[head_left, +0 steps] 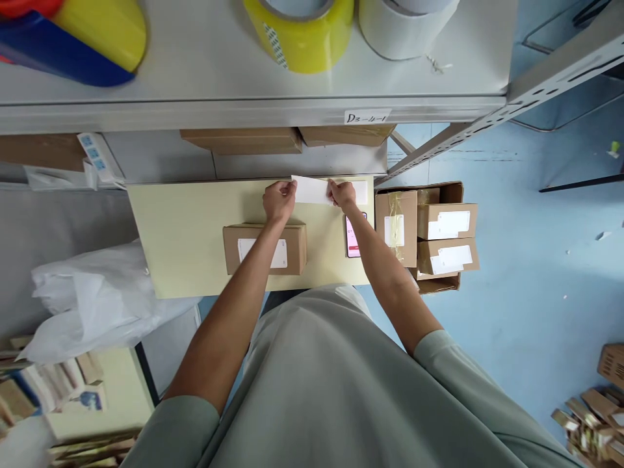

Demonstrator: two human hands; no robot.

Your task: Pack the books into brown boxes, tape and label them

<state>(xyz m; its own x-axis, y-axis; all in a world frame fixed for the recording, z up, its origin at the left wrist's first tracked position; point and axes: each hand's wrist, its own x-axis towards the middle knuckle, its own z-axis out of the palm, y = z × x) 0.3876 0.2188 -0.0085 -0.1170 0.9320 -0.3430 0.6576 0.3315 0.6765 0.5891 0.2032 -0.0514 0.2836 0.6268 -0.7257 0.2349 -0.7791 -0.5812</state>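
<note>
Near the far edge of the pale yellow tabletop (185, 227), a white paper strip (311, 190) is stretched between my two hands. Its left end is pinched by the fingers of my left hand (279, 200). My right hand (342, 194) grips it farther right, and more white paper (361, 192) shows beyond that hand. Below my left wrist lies a closed cardboard box (296, 250) with a white label (279, 253), partly covered by my forearm. A phone (351, 239) with a lit pink and white screen lies beside my right forearm.
A grey metal shelf (205, 114) overhangs the far side, bearing yellow tape (312, 39) and a white roll (400, 29). Several labelled boxes (448, 224) sit in an open carton (451, 192) right of the table. White plastic sheeting (102, 292) bulges at the left.
</note>
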